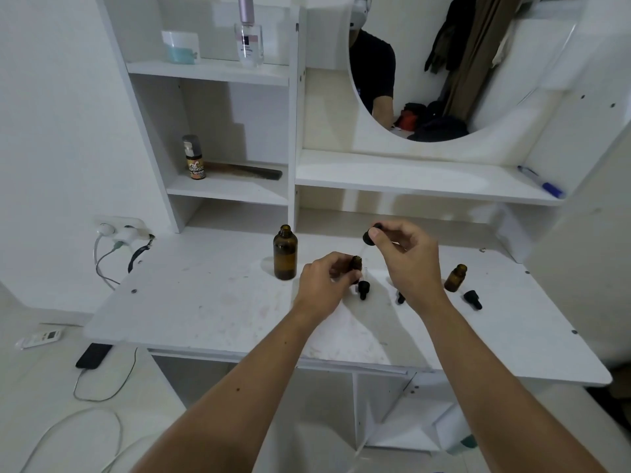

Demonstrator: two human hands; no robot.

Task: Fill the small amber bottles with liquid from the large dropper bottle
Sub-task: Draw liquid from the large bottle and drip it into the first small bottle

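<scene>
Your left hand (324, 278) wraps small amber bottle (356, 264), just right of large amber bottle (285, 254). Right hand (399, 249) fingers pinch dropper (370, 235) bulb above it. Centre tip over mouth, squeeze slowly, hold bottle upright.

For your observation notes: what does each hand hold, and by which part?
Left hand grips a small bottle around its body. Right hand pinches a dropper by its black bulb.

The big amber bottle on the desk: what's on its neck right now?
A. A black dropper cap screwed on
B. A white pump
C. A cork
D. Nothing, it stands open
D: the big amber bottle stands uncapped with a bare open neck, while the right hand holds the black dropper up above the small bottle in the left hand.
</scene>
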